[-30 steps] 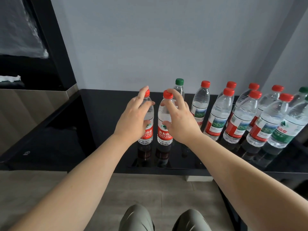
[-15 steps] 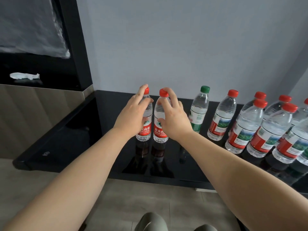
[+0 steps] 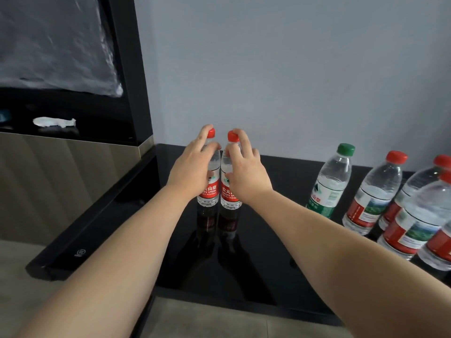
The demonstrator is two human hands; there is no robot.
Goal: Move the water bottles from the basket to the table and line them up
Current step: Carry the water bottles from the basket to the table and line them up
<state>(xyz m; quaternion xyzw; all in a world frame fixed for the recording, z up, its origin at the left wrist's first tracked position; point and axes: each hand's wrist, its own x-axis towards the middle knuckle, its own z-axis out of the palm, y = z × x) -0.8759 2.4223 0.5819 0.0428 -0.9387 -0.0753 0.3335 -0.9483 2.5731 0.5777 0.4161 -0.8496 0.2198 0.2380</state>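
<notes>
Two small red-capped water bottles stand upright side by side on the glossy black table [image 3: 256,276]. My left hand [image 3: 190,169] grips the left bottle [image 3: 209,193] around its upper body, one finger reaching the cap. My right hand [image 3: 246,174] grips the right bottle [image 3: 228,196] the same way. To the right stand a green-capped bottle [image 3: 329,181] and several larger red-capped bottles [image 3: 373,193] in a row running off the right edge. No basket is in view.
A grey wall rises right behind the table. At the left, a black upright panel [image 3: 131,69] and a lower black ledge [image 3: 80,228] adjoin the table. Bare tabletop lies between my two bottles and the green-capped one.
The two held bottles have moved left, away from the row, and the gap to the green-capped bottle has widened. The view has swung left too.
</notes>
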